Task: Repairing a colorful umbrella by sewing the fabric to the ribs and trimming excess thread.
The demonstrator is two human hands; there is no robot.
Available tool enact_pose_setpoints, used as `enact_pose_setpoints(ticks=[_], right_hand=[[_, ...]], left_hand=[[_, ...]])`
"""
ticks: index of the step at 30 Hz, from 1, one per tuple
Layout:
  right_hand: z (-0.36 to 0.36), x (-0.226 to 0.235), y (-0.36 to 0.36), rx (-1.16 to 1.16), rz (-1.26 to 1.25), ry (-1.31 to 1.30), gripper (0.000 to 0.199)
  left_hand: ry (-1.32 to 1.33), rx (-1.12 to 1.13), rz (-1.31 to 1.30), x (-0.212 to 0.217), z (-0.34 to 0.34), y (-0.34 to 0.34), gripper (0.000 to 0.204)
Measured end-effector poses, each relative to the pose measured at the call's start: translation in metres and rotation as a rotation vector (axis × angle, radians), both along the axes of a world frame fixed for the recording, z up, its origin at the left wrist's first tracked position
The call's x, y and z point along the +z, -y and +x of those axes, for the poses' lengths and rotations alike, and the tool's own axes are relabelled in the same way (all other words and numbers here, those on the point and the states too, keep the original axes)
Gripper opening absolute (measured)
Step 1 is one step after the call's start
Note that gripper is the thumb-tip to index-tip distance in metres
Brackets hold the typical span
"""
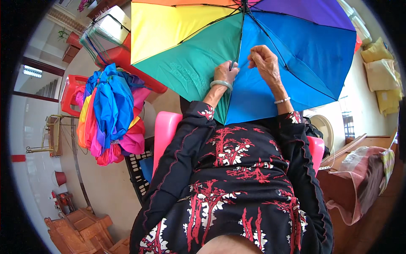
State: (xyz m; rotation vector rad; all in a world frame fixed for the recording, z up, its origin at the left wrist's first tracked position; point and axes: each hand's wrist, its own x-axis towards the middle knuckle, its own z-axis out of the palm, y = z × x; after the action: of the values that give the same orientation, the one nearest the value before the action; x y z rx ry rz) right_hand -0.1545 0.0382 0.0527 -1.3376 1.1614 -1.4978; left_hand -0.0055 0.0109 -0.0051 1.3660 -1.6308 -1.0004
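Note:
A rainbow-coloured umbrella (296, 46) lies spread open before me, its dark ribs facing up. My left hand (225, 73), with a pale bangle at the wrist, is closed around a rib where the green panel (182, 63) meets the blue one. To its right, my right hand (265, 62) is raised above the blue panel, a beaded bracelet on the wrist. Its fingers are curled together in a pinch. Whatever they hold, if anything, is too small to make out.
A bundle of bright folded cloth (108, 110) hangs by a red stool (69, 95) at the left. Beneath it stands a black crate (138, 173). Pink chair arms (165, 131) flank me. Yellow cushions (380, 63) and a draped cloth (359, 182) are at the right.

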Motion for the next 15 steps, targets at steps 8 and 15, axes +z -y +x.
enact_pose_setpoints(ticks=[8, 15], right_hand=[[0.002, -0.003, 0.0, 0.059, -0.021, -0.176, 0.008], [0.007, -0.03, -0.001, 0.01, -0.145, -0.856, 0.005]], left_hand=[[-0.168, -0.003, 0.308, 0.003, 0.002, 0.01, 0.016], [-0.413, 0.132, 0.511, 0.015, 0.006, 0.008, 0.017]])
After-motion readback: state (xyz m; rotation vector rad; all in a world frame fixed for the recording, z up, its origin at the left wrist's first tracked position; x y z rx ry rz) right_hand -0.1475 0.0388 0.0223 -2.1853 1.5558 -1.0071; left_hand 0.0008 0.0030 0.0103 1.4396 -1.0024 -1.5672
